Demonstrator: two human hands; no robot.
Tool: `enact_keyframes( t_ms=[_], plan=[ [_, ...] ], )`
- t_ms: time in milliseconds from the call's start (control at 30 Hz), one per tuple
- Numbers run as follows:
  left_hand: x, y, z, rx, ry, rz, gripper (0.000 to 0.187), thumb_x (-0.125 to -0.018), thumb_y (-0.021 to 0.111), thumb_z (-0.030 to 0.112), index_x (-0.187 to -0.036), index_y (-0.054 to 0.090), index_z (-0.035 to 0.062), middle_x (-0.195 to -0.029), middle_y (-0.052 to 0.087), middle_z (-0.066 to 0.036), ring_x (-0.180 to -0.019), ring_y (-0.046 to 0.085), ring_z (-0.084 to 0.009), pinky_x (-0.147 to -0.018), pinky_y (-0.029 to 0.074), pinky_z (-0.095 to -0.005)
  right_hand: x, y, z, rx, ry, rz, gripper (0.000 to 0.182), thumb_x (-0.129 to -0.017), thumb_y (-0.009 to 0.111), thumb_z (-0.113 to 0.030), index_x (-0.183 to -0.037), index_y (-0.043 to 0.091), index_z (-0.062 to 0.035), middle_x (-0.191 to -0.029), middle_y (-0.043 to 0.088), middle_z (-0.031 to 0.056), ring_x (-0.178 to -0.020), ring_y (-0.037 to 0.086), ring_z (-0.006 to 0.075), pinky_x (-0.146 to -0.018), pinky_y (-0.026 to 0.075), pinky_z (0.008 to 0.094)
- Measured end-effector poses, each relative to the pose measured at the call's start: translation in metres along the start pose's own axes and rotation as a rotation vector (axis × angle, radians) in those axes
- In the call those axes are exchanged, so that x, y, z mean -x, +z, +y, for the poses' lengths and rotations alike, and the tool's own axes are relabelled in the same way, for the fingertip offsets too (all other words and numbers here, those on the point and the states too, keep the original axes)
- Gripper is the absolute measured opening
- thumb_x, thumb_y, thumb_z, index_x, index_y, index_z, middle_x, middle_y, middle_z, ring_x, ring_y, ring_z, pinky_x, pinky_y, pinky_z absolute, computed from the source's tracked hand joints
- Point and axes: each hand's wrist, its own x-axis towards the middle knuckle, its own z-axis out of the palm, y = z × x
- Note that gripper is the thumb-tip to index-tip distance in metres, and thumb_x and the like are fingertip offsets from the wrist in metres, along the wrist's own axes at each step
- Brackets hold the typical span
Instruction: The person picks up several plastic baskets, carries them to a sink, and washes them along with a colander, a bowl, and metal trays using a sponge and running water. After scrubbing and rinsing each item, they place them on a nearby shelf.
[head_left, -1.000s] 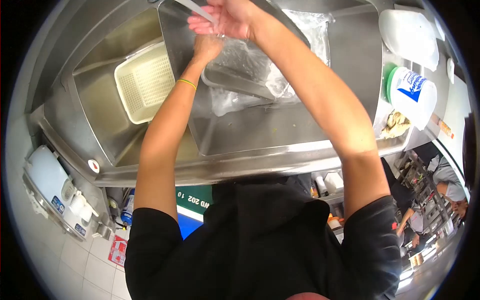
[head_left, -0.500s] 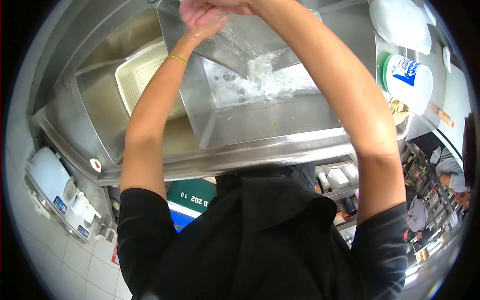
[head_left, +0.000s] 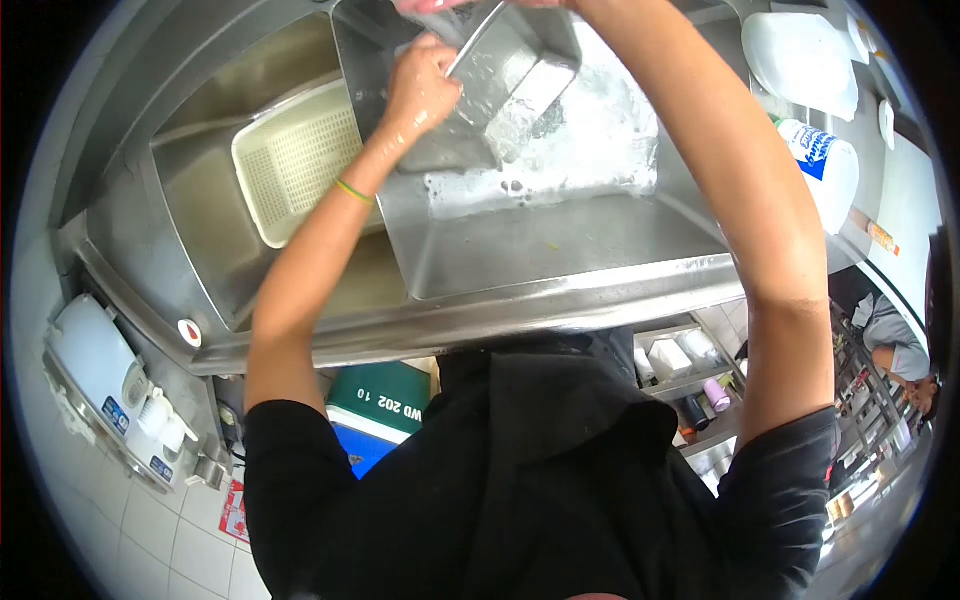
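Note:
My left hand (head_left: 424, 88) is closed on the rim of a rectangular metal pan (head_left: 470, 120), which is tilted over in the right sink basin. Water runs over the pan's wet sides and pools on the basin floor. Only a sliver of my right hand (head_left: 432, 5) shows at the top edge, by the pan's far end; its grip is cut off from view. A yellow-green band (head_left: 355, 190) circles my left wrist.
The left basin holds a cream perforated basket (head_left: 300, 160). Right of the sink stand a white tub with a blue label (head_left: 822, 165) and a white plastic container (head_left: 800, 60). A raised metal sink edge (head_left: 520, 305) runs before me. Another person (head_left: 895, 340) is far right.
The metal pan has been tilted and turned, spilling water into the basin. My left hand has moved lower and grips its rim. My right hand has moved farther out of frame.

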Motion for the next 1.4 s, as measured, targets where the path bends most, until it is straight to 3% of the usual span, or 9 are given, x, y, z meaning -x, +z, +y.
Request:
enact_keyframes(
  t_ms=[233,300,400,667,800,933,967,1233,1400],
  plan=[
    [0.042,-0.003,-0.011,-0.073,-0.424,0.005,0.011,-0.058,0.059,0.002,-0.062,0.048,0.0000,-0.064,0.052,-0.017,-0.063,0.054,-0.0370,-0.059,0.042,-0.0410,-0.035,0.038,0.028,-0.448,0.026,0.067,0.026,-0.094,0.032,-0.008,-0.099,0.053,0.0070,-0.087,0.059,0.0186,-0.080,0.063,0.0277,-0.072,0.057,0.0371],
    [0.049,-0.008,0.006,0.175,-0.420,0.104,0.018,-0.064,0.064,0.000,-0.073,0.049,0.0019,-0.058,0.046,-0.005,-0.057,0.050,-0.0166,-0.051,0.038,-0.0326,-0.069,0.019,0.054,-0.549,-0.055,0.137,0.027,-0.093,0.032,-0.009,-0.099,0.053,0.0059,-0.085,0.059,0.0176,-0.078,0.062,0.0268,-0.069,0.056,0.0368],
    [0.055,0.000,-0.019,0.227,-0.482,0.080,0.019,-0.062,0.061,-0.002,-0.077,0.049,0.0025,-0.053,0.044,-0.004,-0.056,0.050,-0.0152,-0.051,0.039,-0.0317,-0.070,0.023,0.065,-0.657,-0.154,0.322,0.029,-0.092,0.031,-0.010,-0.095,0.056,0.0045,-0.083,0.059,0.0161,-0.071,0.060,0.0251,-0.061,0.053,0.0355],
    [-0.007,-0.012,0.010,-0.061,-0.208,0.043,0.010,-0.057,0.055,0.005,-0.063,0.048,0.0015,-0.060,0.053,-0.019,-0.060,0.054,-0.0385,-0.053,0.039,-0.0442,0.012,0.039,0.013,0.887,-0.431,0.631,0.022,-0.080,0.056,-0.023,-0.080,0.066,-0.0026,-0.078,0.064,0.0208,-0.074,0.063,0.0356,-0.069,0.048,0.0422],
    [-0.024,-0.016,0.009,-0.106,-0.052,-0.030,0.009,-0.058,0.054,0.003,-0.067,0.052,0.0038,-0.063,0.054,-0.020,-0.065,0.053,-0.0430,-0.055,0.040,-0.0471,0.044,0.024,-0.006,1.002,-0.394,0.622,0.023,-0.082,0.056,-0.022,-0.080,0.066,-0.0019,-0.074,0.065,0.0205,-0.074,0.064,0.0323,-0.068,0.048,0.0404],
    [-0.019,-0.022,0.027,-0.161,0.018,-0.052,0.013,-0.061,0.057,0.003,-0.070,0.048,0.0018,-0.065,0.053,-0.021,-0.067,0.053,-0.0415,-0.058,0.040,-0.0471,0.028,0.001,0.007,-0.072,-0.256,0.385,0.026,-0.090,0.043,-0.016,-0.091,0.061,0.0030,-0.081,0.065,0.0169,-0.074,0.064,0.0252,-0.070,0.053,0.0378],
    [-0.018,-0.025,0.030,-0.196,0.042,-0.062,0.013,-0.061,0.057,0.002,-0.070,0.047,0.0021,-0.064,0.052,-0.021,-0.066,0.053,-0.0412,-0.057,0.040,-0.0472,0.027,0.001,-0.008,-0.094,-0.085,0.396,0.028,-0.091,0.048,-0.012,-0.112,0.054,0.0052,-0.106,0.060,0.0148,-0.098,0.060,0.0217,-0.086,0.049,0.0325],
    [-0.025,-0.028,0.021,-0.101,-0.007,0.005,0.013,-0.062,0.059,0.006,-0.068,0.048,0.0013,-0.060,0.049,-0.019,-0.058,0.051,-0.0376,-0.055,0.038,-0.0444,-0.047,0.032,-0.008,-0.233,0.193,-0.141,0.043,-0.096,0.041,-0.030,-0.119,0.050,0.0055,-0.113,0.059,0.0177,-0.106,0.058,0.0258,-0.092,0.047,0.0337],
    [-0.004,-0.015,-0.006,0.012,-0.049,0.103,0.021,-0.058,0.059,0.004,-0.062,0.039,0.0007,-0.054,0.036,-0.016,-0.048,0.037,-0.0301,-0.048,0.031,-0.0385,0.011,0.017,-0.014,-0.142,0.234,-0.002,0.029,-0.092,0.035,-0.013,-0.101,0.056,0.0056,-0.091,0.063,0.0189,-0.078,0.064,0.0260,-0.073,0.055,0.0338]
  ],
)
